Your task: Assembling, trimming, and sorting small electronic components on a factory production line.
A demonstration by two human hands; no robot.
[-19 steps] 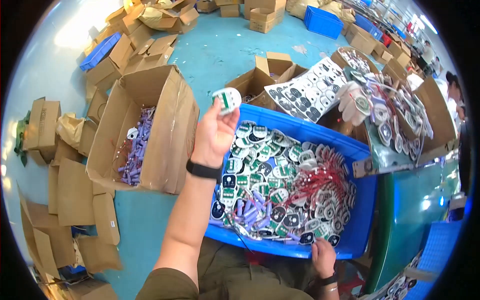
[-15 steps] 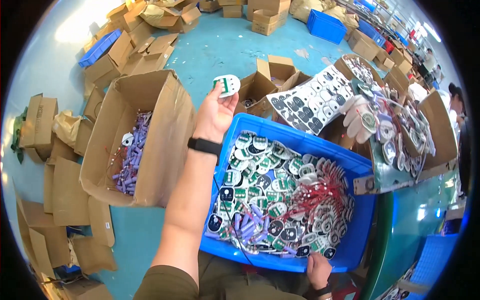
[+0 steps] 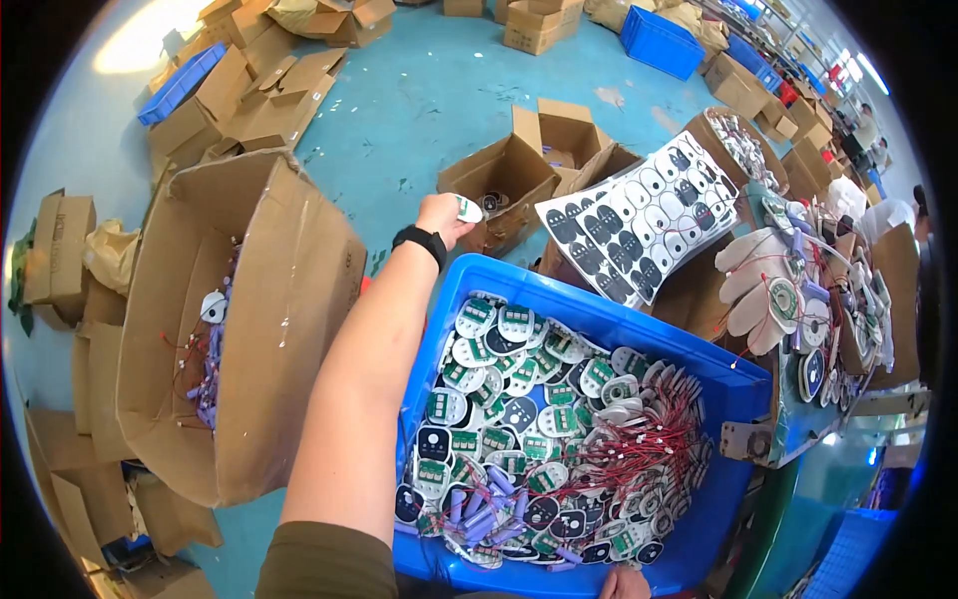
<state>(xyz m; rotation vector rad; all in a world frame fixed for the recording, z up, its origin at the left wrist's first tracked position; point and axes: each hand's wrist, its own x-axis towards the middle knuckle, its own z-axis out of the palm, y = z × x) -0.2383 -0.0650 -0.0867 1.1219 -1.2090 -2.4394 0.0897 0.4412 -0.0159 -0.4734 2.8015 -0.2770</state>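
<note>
Left hand (image 3: 442, 216) moved nearer carton (image 3: 521, 215), fingers (image 3: 460, 229) pinched on white-and-green disc (image 3: 468, 210)

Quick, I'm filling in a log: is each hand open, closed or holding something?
Left hand: closed, holding a white-and-green part.
Right hand: at the blue bin's near rim; open or closed, can't tell.

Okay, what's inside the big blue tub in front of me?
The blue tub holds rounded white pieces with green boards, some black-faced pieces, purple cylinders and red wires. The top layer covers what lies beneath, so I can't tell what's deeper down.
</note>
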